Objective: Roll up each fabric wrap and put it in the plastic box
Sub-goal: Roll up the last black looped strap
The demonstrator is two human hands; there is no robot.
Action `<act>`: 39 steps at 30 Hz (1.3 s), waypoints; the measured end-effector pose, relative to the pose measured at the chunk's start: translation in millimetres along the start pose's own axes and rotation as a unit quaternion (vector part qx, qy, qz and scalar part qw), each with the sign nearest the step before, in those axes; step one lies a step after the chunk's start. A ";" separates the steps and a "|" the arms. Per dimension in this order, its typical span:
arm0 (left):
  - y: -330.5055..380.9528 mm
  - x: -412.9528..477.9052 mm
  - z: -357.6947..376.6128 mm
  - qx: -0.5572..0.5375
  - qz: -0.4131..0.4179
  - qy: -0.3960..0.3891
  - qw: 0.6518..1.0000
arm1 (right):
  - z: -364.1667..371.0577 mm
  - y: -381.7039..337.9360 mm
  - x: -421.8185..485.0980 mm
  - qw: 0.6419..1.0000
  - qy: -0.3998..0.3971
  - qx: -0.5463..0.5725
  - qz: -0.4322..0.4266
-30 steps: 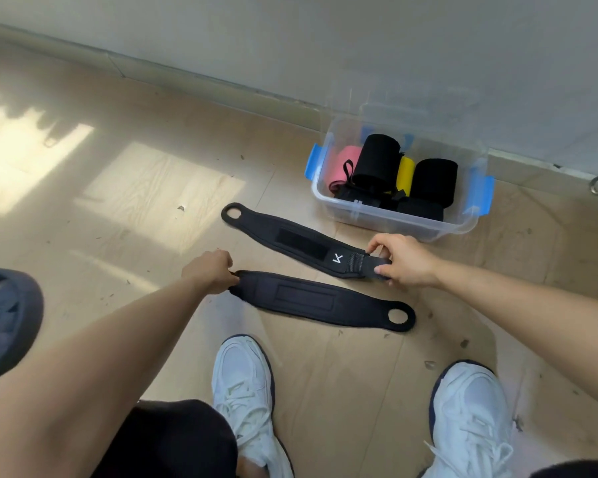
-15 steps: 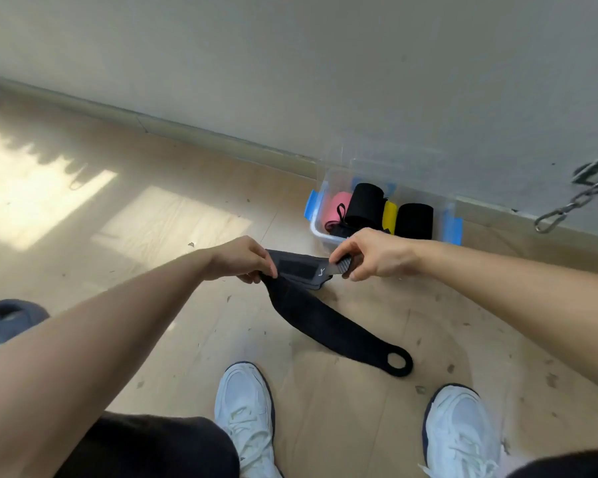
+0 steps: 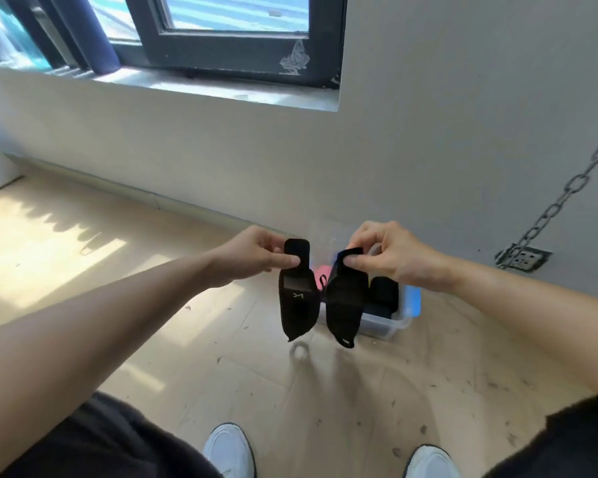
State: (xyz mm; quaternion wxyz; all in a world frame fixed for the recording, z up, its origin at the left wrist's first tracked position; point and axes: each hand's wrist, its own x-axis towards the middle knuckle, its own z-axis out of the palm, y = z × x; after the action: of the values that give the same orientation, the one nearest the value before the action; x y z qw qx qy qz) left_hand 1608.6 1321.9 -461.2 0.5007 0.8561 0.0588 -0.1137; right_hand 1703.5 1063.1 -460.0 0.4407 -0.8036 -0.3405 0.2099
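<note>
Fabric wraps, two of them and both black, hang in the air in front of the person, each with its long axis running nearly straight up and down. The left wrap [image 3: 297,301] is pinched at its top end between the thumb and curled fingers of the left hand [image 3: 256,253]. A short tab stands above the thumb, and a small white mark faces the camera partway down. Its lower end narrows and points at the floor [image 3: 187,339]. The right wrap [image 3: 346,305] is pinched at its top the same way by the right hand [image 3: 384,253]. It hangs just beside the other, the two close but apart, and its lower end shows a small loop. Neither wrap is rolled.

Behind and below them the plastic box [image 3: 390,326] stands on the floor against the wall [image 3: 428,150]. The hanging wraps cover most of its front. Between and beside them a pink roll [image 3: 320,272] and a black roll [image 3: 384,291] show inside, and a blue latch [image 3: 413,301] sits on the box's right end.

A dark-framed window [image 3: 235,39] is set in the wall above. At the right a chain [image 3: 560,205] slants down to near a wall socket [image 3: 523,259]. The toes of two white shoes [image 3: 228,450] show at the bottom edge.
</note>
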 end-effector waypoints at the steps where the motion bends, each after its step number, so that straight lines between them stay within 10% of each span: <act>1: 8.4 -3.0 0.0 -0.022 0.011 0.001 1.000 | -0.7 -5.4 -6.0 1.000 -0.009 0.028 0.002; 14: 38.2 -2.1 20.7 -0.269 0.025 0.062 0.961 | 37.5 -15.3 -18.7 0.971 0.070 0.227 0.020; 22: 13.9 -1.0 22.9 -0.133 0.000 -0.116 0.984 | 11.6 -20.2 -9.9 0.928 0.149 0.341 0.028; 32: 4.3 7.0 7.2 -0.111 -0.006 0.025 0.993 | -2.1 -4.6 -11.8 0.926 0.179 0.303 0.137; 39: 0.6 -3.6 -1.8 -0.103 -0.053 -0.098 0.988 | 4.8 2.0 -12.9 0.932 0.187 0.241 0.196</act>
State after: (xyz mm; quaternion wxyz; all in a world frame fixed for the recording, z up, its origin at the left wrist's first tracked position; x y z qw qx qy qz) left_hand 1605.5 1323.2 -458.9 0.5830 0.7802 0.0661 -0.2167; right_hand 1692.3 1055.6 -463.7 0.6268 -0.7488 -0.0273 0.2137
